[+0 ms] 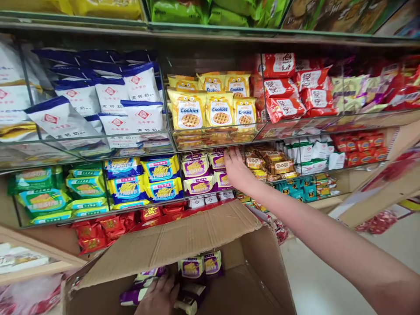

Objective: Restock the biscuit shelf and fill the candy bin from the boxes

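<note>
Head view. Purple packs (198, 167): stacked at the front edge of the lower shelf (65, 222), between blue packs (127, 186) and brown packs (280, 167). Right hand (238, 168): against the stack's right end, fingers extended, grip wide. Carton (170, 238): below the shelf's front edge, flap raised. Loose purple packs (192, 267): inside, two near the far wall. Left hand (160, 294): over others nearer the left wall; grip cannot be told.

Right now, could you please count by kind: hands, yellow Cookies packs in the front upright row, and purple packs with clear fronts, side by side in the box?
Left hand and right hand: 2
Front-row Cookies packs: 3
Clear-fronted purple packs: 2
Total: 7
</note>
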